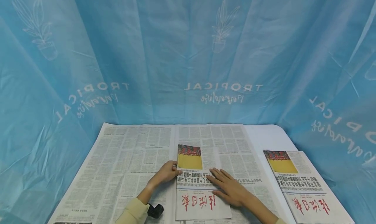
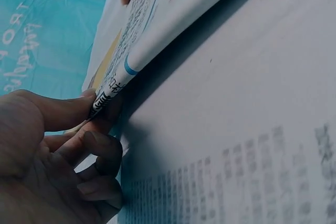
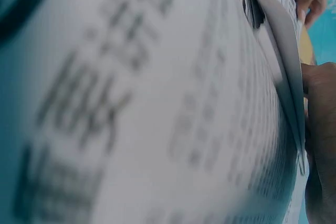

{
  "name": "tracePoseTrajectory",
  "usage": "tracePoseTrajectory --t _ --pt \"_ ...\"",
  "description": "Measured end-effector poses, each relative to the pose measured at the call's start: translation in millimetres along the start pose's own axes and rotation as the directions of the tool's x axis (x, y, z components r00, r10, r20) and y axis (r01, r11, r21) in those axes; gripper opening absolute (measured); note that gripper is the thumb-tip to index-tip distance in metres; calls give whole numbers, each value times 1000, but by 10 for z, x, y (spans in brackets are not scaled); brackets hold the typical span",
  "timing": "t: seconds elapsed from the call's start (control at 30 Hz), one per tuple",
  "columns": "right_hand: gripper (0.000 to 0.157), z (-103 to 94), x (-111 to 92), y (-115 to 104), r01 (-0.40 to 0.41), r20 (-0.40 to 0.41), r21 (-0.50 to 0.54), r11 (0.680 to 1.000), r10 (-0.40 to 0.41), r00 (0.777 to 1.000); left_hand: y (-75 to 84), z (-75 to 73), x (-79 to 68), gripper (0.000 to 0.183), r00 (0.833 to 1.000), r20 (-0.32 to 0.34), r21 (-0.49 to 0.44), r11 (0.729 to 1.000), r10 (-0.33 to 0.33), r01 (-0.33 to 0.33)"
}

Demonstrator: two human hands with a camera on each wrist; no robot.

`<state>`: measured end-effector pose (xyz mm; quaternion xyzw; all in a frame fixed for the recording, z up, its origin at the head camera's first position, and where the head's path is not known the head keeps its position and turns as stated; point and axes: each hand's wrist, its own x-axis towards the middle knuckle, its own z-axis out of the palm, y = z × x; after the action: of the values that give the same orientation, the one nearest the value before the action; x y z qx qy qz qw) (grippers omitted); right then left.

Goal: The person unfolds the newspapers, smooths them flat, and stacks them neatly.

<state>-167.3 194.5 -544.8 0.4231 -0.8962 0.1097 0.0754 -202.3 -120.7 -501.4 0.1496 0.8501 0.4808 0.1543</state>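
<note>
A folded newspaper [image 1: 194, 209] with red title characters and a yellow picture lies on opened newspaper sheets [image 1: 126, 165]. At its left fold, my left hand [image 1: 164, 173] pinches the edge between thumb and fingers; in the left wrist view the left hand [image 2: 47, 150] has that fold [image 2: 152, 38] slightly raised. My right hand [image 1: 230, 188] rests on the right part of the folded newspaper, fingers extended and a little spread. Only part of the right hand [image 3: 321, 98] shows at the edge of the right wrist view, beside the paper's layered edges [image 3: 286, 66].
Another folded newspaper [image 1: 308, 193] with the same front page lies to the right on the white table [image 1: 261, 136]. A blue curtain [image 1: 176, 54] with printed lettering hangs behind and along both sides. A black wrist camera [image 1: 155, 211] sits at the left sleeve.
</note>
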Motion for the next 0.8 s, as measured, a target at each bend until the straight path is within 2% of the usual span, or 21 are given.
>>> tracePoseTrajectory --t 0.1,0.23,0.33,0.43,0.63,0.8 --pt "56 -7 -41 35 -4 -17 -14 1000 4 1000 -5 -40 -35 31 1000 -4 -9 1000 -23 23" --pt "56 -30 -83 74 -30 -30 -6 1000 29 999 -16 -103 -69 46 997 -10 -23 997 -74 74" --pt "57 -54 -100 90 -55 -13 4 998 55 998 -29 -138 -73 54 994 -6 -22 994 -111 111" --pt "57 -76 -113 96 -74 12 20 997 73 997 -36 -159 -50 53 992 -12 -11 992 -129 128" --pt "58 -78 -125 103 -107 58 52 993 103 993 -13 -230 61 54 990 -52 15 991 -130 131" --pt "59 -68 -118 97 -130 74 68 989 125 989 -60 -292 290 67 982 -132 4 990 -138 139"
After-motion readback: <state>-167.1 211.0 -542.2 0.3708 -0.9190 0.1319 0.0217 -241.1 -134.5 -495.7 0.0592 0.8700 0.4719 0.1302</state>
